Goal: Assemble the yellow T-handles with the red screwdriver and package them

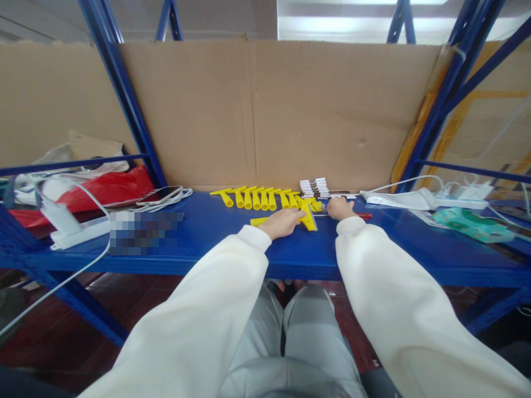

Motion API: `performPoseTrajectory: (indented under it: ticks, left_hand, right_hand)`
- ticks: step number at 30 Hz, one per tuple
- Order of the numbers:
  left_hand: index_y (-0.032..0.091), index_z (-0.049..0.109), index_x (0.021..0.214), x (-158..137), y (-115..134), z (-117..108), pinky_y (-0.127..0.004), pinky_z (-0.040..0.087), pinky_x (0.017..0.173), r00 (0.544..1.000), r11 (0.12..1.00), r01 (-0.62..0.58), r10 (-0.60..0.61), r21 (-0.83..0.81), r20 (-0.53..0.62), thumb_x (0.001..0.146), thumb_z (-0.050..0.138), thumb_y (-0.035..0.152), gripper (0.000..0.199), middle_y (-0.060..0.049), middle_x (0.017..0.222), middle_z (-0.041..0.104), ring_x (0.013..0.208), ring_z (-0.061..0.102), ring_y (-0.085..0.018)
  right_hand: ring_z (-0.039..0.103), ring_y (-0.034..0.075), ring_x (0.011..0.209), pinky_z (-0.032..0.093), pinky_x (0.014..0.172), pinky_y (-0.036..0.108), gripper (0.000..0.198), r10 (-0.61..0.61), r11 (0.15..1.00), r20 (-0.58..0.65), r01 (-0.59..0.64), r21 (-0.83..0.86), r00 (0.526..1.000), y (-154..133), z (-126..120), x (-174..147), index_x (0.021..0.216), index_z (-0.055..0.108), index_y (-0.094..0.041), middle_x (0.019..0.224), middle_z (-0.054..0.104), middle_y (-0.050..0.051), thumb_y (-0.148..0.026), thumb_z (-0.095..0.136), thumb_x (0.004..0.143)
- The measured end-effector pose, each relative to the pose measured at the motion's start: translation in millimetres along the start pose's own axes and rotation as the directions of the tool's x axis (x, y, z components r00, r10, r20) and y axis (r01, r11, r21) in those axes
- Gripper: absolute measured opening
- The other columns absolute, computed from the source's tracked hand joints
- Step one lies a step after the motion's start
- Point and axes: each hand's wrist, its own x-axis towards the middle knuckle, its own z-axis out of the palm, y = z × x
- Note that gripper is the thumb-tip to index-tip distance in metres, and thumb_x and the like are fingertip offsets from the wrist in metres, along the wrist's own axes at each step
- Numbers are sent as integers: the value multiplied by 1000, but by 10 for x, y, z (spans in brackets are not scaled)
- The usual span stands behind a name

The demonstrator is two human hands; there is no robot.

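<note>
My left hand (282,223) is closed around a yellow T-shaped scraper (307,219) lying on the blue shelf top. Its handle points left, and a thin pale strip runs along the right edge of its head. Just right of the head is my right hand (340,209), fingers bent together; what they hold, if anything, is hidden. Small yellow pieces (316,205) lie between the hands. A red-handled tool (364,215) shows partly from under my right hand. Behind my left hand, several more yellow scrapers (256,199) stand in a row, leaning on one another.
White-ended stacked pieces (314,188) sit against the cardboard back wall (290,110). At left are a power strip (83,232), a red bag (110,188) and a phone with a cable (166,196). A white pouch (400,199) and green packet (475,224) lie at right.
</note>
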Motion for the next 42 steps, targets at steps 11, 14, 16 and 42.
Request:
performPoseTrajectory:
  ticks: [11,14,16,42]
  left_hand:
    - [16,63,124,-2,6,-4,-39,54,94,1000,1000,4,-4,-18,-2,95,47,14,33,-15,118,68,109,68,-27]
    - [17,64,124,-2,2,2,-38,54,94,1000,1000,5,-5,-19,-10,95,47,15,33,-14,118,68,109,68,-26]
    - [17,63,124,-1,-2,8,-38,54,94,1000,1000,3,-3,-18,-13,95,47,15,33,-14,118,68,109,67,-26]
    - [17,62,128,4,6,-5,-36,53,95,1000,1000,2,-2,9,6,96,46,16,36,-14,122,68,112,67,-26]
  right_hand:
    - [48,32,130,37,103,52,33,44,998,25,-45,38,999,19,-7,25,114,70,-16,130,62,18,-15,49,89]
    - [49,32,129,37,102,51,32,43,999,15,-44,32,999,25,-5,25,114,71,-17,130,62,17,-16,51,89]
    - [49,32,129,38,101,51,32,45,998,9,-46,31,999,31,-3,25,114,71,-18,129,63,16,-19,53,88]
    - [59,29,119,38,101,46,27,-63,996,-37,65,61,997,-6,-54,-84,104,76,-22,117,72,11,-21,54,88]
